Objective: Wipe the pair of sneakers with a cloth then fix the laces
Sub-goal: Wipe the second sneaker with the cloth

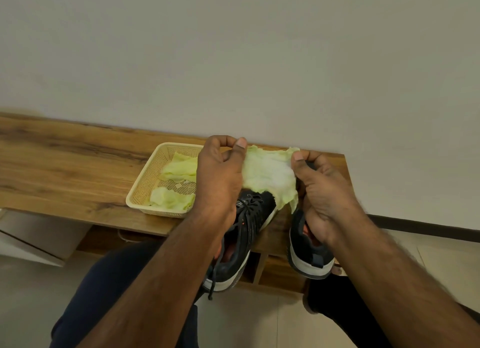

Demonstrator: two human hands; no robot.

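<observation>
A pale green cloth [268, 175] is stretched between both hands above the wooden bench. My left hand [220, 176] pinches its left edge and my right hand [320, 192] pinches its right edge. Under the cloth lie two black sneakers with white soles. The left sneaker [245, 233] shows its loose black laces, and one lace end hangs past the heel. The right sneaker [307, 251] is mostly hidden by my right hand and wrist; only its heel part shows.
A cream plastic basket [145, 189] holding more pale green cloths [172, 199] stands on the bench [65, 171] left of the sneakers. A plain wall runs right behind the bench. My knees are below the bench's front edge, above a tiled floor.
</observation>
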